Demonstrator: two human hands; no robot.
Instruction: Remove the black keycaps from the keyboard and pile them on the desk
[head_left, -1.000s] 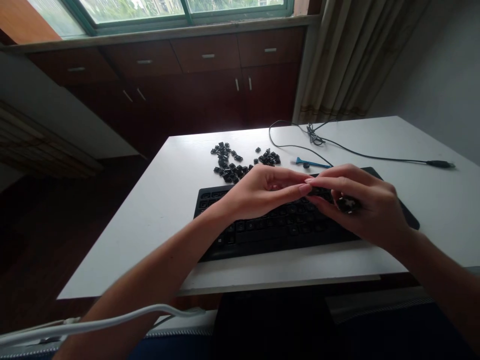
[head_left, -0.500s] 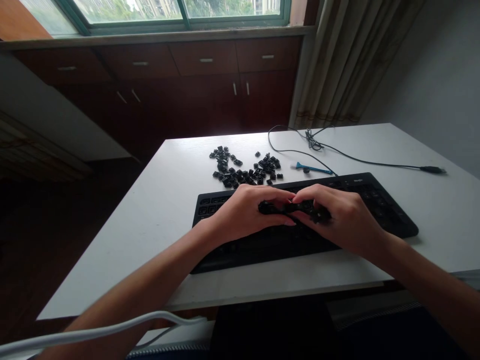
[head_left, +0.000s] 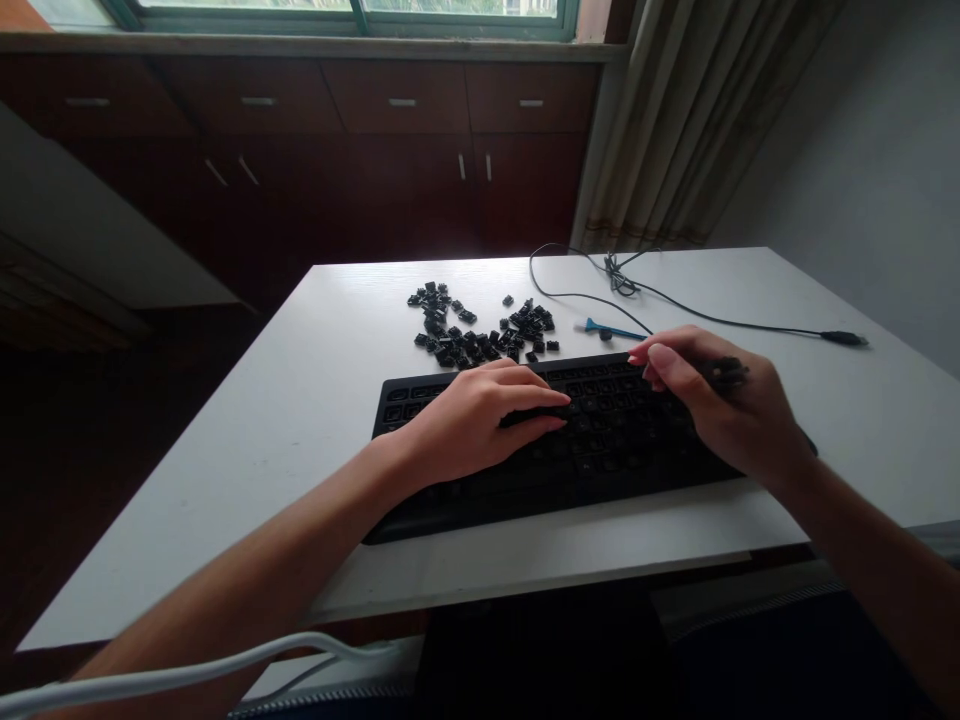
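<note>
A black keyboard (head_left: 600, 470) lies across the front of the white table (head_left: 315, 400). My left hand (head_left: 480, 420) rests on its left-middle keys, fingers stretched and pressed on a dark keycap (head_left: 525, 414). Over the keyboard's right part, my right hand (head_left: 727, 400) is raised and curled around several small black keycaps (head_left: 726, 374). A heap of loose black keycaps (head_left: 480, 325) lies on the table behind the keyboard.
A blue keycap puller (head_left: 604, 327) lies behind the keyboard. The keyboard's black cable (head_left: 712, 318) runs to a USB plug (head_left: 844, 339) at the right. Dark wooden cabinets (head_left: 390, 150) and a curtain (head_left: 675, 120) stand behind. A white cable (head_left: 187, 670) crosses the lower left.
My hands, joined over the middle keys, have parted. The right hand moved up and right with its keycaps; the left stayed pressed on the keyboard.
</note>
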